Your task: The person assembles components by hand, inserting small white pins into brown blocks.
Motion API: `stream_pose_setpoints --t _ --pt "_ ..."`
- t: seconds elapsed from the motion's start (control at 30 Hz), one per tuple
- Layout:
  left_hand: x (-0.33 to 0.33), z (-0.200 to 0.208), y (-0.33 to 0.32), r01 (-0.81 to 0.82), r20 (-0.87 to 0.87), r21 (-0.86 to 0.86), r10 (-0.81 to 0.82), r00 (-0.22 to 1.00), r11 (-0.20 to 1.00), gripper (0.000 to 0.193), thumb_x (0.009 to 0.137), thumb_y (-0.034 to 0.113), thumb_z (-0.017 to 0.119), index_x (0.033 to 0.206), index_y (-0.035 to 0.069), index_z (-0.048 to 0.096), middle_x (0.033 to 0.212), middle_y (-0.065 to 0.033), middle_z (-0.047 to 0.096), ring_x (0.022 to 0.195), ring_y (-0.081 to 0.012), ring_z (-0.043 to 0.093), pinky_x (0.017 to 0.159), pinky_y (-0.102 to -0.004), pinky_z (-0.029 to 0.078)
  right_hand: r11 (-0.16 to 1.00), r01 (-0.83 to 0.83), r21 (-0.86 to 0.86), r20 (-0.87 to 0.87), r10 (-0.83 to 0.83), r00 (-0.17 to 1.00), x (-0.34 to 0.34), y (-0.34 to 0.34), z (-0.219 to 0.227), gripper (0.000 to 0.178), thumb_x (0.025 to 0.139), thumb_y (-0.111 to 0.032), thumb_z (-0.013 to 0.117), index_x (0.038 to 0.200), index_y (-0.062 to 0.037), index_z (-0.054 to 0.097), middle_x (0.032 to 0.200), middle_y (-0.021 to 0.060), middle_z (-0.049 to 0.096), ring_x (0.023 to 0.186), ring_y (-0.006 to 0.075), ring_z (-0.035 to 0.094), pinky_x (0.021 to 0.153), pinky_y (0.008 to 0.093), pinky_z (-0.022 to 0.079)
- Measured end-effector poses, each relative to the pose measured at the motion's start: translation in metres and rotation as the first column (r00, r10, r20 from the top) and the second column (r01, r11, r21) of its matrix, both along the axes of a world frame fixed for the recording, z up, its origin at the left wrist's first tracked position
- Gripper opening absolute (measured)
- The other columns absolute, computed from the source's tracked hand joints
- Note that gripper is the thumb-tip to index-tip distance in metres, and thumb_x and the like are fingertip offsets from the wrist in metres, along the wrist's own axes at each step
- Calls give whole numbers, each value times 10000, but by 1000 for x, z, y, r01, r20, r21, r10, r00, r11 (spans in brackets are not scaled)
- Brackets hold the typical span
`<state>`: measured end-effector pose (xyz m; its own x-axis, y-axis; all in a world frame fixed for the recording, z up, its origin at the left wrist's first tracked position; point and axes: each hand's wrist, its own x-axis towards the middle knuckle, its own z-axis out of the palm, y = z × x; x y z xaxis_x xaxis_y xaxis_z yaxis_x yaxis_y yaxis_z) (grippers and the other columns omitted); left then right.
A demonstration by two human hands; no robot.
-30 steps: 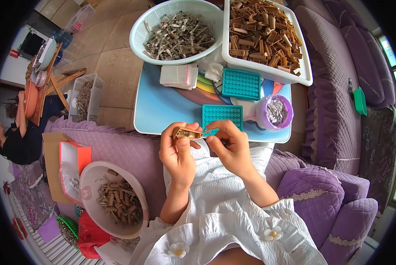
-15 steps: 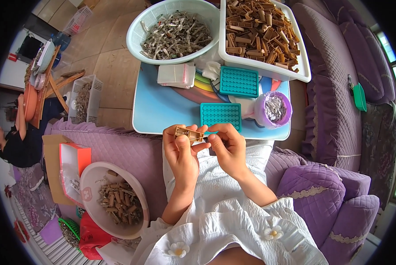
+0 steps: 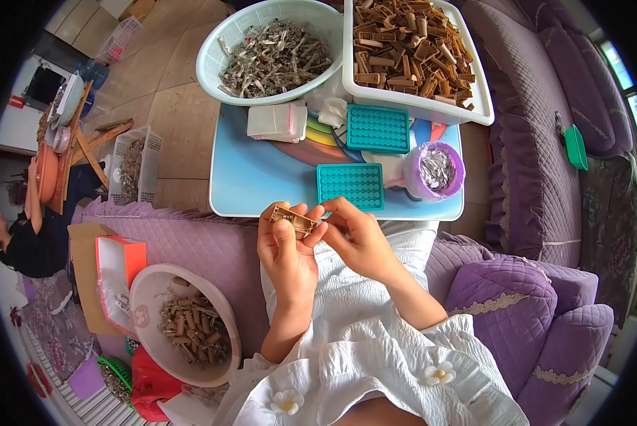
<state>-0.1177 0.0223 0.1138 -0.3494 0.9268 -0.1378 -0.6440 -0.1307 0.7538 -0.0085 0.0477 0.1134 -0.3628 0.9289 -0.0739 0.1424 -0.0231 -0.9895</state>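
Observation:
My left hand (image 3: 287, 252) pinches a small tan plastic casing (image 3: 295, 221) between thumb and fingers. Its hollow side faces up, and a little metal-looking part shows inside. At the casing's right end, my right hand (image 3: 361, 245) has its thumb and fingers drawn together; whatever they hold, if anything, is hidden. Just beyond both hands lies a teal pegged tray (image 3: 350, 187) on the blue table (image 3: 262, 186). To its right stands a purple tub (image 3: 459, 170) of small silvery strips.
Farther off are a second teal tray (image 3: 377, 128), a pale green basin (image 3: 208, 71) of metal parts and a white bin (image 3: 487, 85) of tan casings. A pink basin (image 3: 144, 284) with assembled pieces sits at left. Another person (image 3: 31, 241) works at far left.
The casing has shifted slightly left and tilted, its right end now lower. My right fingers have closed in, and the dark bit by them no longer shows. The whole view has moved slightly.

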Motion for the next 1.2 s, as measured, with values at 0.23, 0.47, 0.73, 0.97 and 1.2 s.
stream_pose_setpoints --t 0.23,0.47,0.73,0.97,1.2 --pt "5 -1 -4 20 -219 2 -20 976 1000 323 827 170 510 1068 -34 442 958 -134 546 842 -261 579 668 -323 527 989 148 22 -310 -134 941 -1 1 -5 425 644 -10 537 1059 -7 443 990 120 535 844 188 559 799 306 432" --pt "11 -18 -7 7 -363 -11 -11 932 1000 290 826 126 513 1051 -51 465 929 -114 575 847 -155 559 726 -234 448 953 216 214 -31 -215 976 -11 4 0 318 673 -27 603 966 11 485 709 103 587 645 174 610 601 256 489" --pt "4 -29 5 63 -146 -143 -84 986 988 301 833 148 504 1064 -38 453 935 -93 541 825 -150 555 689 -270 501 990 -125 -70 -2 125 992 1 32 -17 297 765 -59 561 1028 21 447 766 72 574 684 126 601 571 231 468" --pt "-16 -37 15 33 -63 -208 -47 997 977 284 842 147 481 1084 1 448 972 -120 518 841 -222 573 675 -317 527 970 122 -208 -204 -165 965 25 44 -74 189 810 -95 518 958 19 492 798 68 568 719 119 564 631 233 453" --pt "-28 -43 14 6 -147 -236 -42 988 972 297 865 196 441 1107 26 420 983 -107 516 844 -209 573 650 -290 525 959 86 269 392 -191 900 22 35 -93 174 697 -96 597 862 -51 564 736 92 550 646 241 548 582 317 447"
